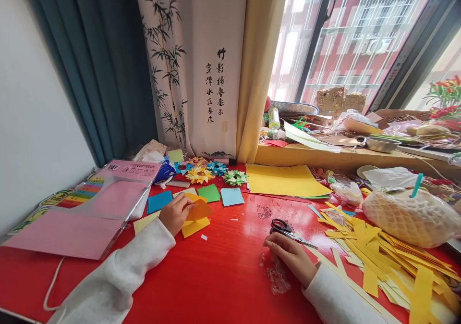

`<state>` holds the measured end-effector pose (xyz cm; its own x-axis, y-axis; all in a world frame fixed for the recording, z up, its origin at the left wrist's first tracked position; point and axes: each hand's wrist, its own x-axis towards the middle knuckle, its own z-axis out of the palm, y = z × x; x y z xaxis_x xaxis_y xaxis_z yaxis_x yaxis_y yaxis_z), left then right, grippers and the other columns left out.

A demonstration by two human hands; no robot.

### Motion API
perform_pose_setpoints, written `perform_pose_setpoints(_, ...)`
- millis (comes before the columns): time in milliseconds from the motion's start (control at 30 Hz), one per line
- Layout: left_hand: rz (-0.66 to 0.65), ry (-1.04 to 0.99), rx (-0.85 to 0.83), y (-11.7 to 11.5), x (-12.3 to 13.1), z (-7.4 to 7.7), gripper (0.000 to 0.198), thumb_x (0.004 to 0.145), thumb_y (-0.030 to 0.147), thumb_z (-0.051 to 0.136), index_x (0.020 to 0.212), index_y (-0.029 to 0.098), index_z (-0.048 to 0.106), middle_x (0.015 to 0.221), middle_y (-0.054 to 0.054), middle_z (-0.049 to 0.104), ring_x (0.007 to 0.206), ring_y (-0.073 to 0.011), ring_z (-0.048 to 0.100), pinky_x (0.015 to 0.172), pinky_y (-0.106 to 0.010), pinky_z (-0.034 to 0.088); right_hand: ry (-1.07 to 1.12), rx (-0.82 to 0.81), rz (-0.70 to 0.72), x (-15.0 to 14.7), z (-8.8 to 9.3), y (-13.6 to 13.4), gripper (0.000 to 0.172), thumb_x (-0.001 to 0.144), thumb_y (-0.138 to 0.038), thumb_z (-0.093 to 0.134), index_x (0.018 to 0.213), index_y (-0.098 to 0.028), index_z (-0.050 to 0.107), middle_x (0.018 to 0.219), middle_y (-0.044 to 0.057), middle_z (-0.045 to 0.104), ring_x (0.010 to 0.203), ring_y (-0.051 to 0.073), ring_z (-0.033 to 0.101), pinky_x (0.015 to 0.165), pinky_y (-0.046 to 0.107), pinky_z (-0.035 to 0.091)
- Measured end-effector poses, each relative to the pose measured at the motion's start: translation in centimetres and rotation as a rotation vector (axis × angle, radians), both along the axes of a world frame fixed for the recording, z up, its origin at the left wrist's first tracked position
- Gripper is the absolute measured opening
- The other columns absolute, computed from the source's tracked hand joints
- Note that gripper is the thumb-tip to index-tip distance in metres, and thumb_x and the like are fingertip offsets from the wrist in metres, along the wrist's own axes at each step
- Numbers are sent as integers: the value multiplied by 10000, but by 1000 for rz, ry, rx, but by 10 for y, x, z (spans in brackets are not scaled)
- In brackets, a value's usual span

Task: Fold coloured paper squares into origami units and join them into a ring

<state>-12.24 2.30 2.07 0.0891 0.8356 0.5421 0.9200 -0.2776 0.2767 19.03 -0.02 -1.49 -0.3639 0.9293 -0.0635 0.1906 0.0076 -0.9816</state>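
My left hand pinches an orange square of paper and lifts it off a small stack of yellow and orange squares on the red table. My right hand lies on the table with fingers curled, its fingertips beside the black-handled scissors; whether it grips them is unclear. Blue, green and light blue paper squares lie just beyond the left hand. Folded paper stars sit behind them.
A pink paper pack in clear plastic lies at the left. A large yellow sheet is at the middle back. Yellow paper strips and a white mesh-wrapped bundle fill the right. The window ledge holds clutter.
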Motion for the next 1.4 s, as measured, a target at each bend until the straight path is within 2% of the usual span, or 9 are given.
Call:
perform_pose_setpoints(167,-68,-441,-100,-4,21,2,301,725,452,470,588,184,453,647,6,464,615,-126,483,555,-237,405,46,71,-37,-12,7,-8,215,744,-397,477,746,-183,494,561,-32,442,470,75,427,442,206,342)
perform_pose_setpoints(333,-218,-816,-392,-19,76,-6,323,672,466,523,588,173,415,580,36,435,528,-92,434,467,-202,356,192,52,41,-33,10,-21,351,692,-381,557,981,-204,468,879,36,537,663,119,539,531,229,430)
perform_pose_setpoints(433,-247,-927,-488,-28,107,-10,352,653,459,549,571,173,359,522,64,380,470,-72,382,440,-190,321,276,-18,79,-37,6,-21,357,663,-434,564,893,-165,517,736,22,550,523,107,521,421,219,406)
perform_pose_setpoints(533,-314,-946,-508,-31,122,-12,333,651,431,566,564,158,397,548,62,380,498,-66,384,469,-184,322,400,-4,-44,-30,3,-14,310,654,-440,566,762,-151,544,608,1,535,467,94,488,427,223,399)
perform_pose_setpoints(667,-422,-995,-588,-27,121,-12,281,704,414,512,646,139,515,694,19,483,592,-83,462,530,-191,358,438,-2,-138,-17,1,-5,315,630,-437,588,725,-144,518,553,-14,513,423,83,467,374,204,368)
perform_pose_setpoints(833,-394,-1138,-816,-23,116,-19,323,598,343,640,831,149,531,675,-3,584,644,-132,550,602,-237,412,392,24,-179,-9,0,0,329,646,-465,559,678,-147,477,499,-27,496,361,80,457,337,206,355)
perform_pose_setpoints(1133,-358,-1086,-582,-19,111,-17,355,563,315,663,859,149,558,794,-22,587,758,-148,545,651,-248,432,398,15,-271,-5,-5,7,369,611,-455,590,820,-187,444,579,-24,545,427,117,510,357,235,418)
perform_pose_setpoints(1267,-388,-1118,-574,-18,109,-14,525,559,333,663,1015,146,482,777,-20,579,777,-162,558,688,-278,439,387,-30,-259,-4,-1,5,345,639,-435,577,844,-187,455,559,-27,553,435,130,542,391,239,438)
perform_pose_setpoints(1400,-379,-1102,-591,-17,108,-14,678,564,339,663,1146,152,371,677,22,519,687,-138,551,598,-242,432,376,-84,-227,-4,4,3,323,647,-443,568,809,-175,488,540,-21,568,400,123,541,389,233,440)
